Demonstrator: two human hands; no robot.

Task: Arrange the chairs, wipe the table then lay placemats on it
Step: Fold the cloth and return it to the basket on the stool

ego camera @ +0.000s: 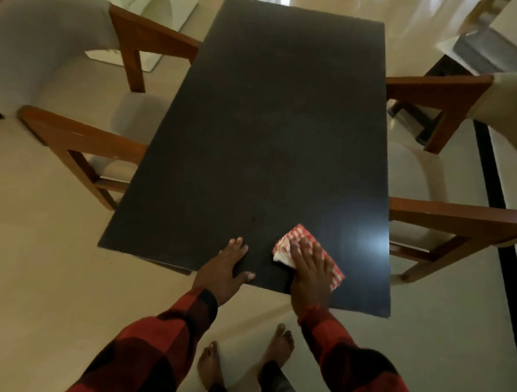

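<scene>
A pale, glossy floor (40,275) is seen beneath everything. A long black tabletop (269,122) runs away from the viewer. 2 chairs with wooden arms and light upholstery are drawn up to its long edges: the left chair (85,135) and the right chair (458,216), the arms of each near or against the edge. 2 sleeves in red and black check (156,339) are stretched toward the near edge, and 2 bare feet (277,342) are planted on the floor below. The left hand (227,265) is laid flat and open over the near edge. The right hand (310,266) is pressed, fingers straight, on a red-and-white checked cloth (291,235) lying on the tabletop's near right part.
</scene>
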